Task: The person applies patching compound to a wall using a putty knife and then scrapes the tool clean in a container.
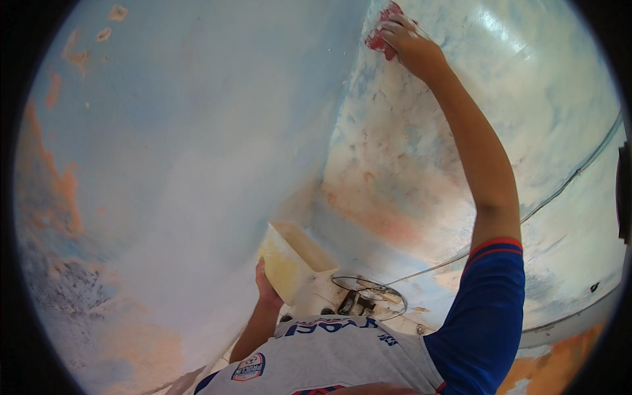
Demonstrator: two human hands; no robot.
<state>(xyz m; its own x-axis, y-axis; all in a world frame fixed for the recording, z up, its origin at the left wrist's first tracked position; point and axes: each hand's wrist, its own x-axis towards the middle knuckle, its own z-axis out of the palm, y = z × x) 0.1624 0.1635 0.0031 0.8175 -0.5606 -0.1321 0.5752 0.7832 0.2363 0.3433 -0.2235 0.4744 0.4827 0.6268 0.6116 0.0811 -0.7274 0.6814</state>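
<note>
High up, my right hand (416,51) grips a crumpled red cloth (380,41) smeared with white. The cloth is against the pale right-hand wall (421,131), beside the corner where it meets the bluish left-hand wall (217,99). White smears also mark my fingers. Low and left of centre, my left hand (266,284) holds a cream-yellow rectangular bin (283,263) by its side. The bin is tilted, with its mouth facing up and to the right. Its inner wall shows, but its bottom is hidden.
A round wire fan guard (388,296) with dark parts stands on the floor below, just right of the bin. A thin dark cable (559,189) crosses the right-hand wall. Orange and grey patches (69,197) mark the left-hand wall.
</note>
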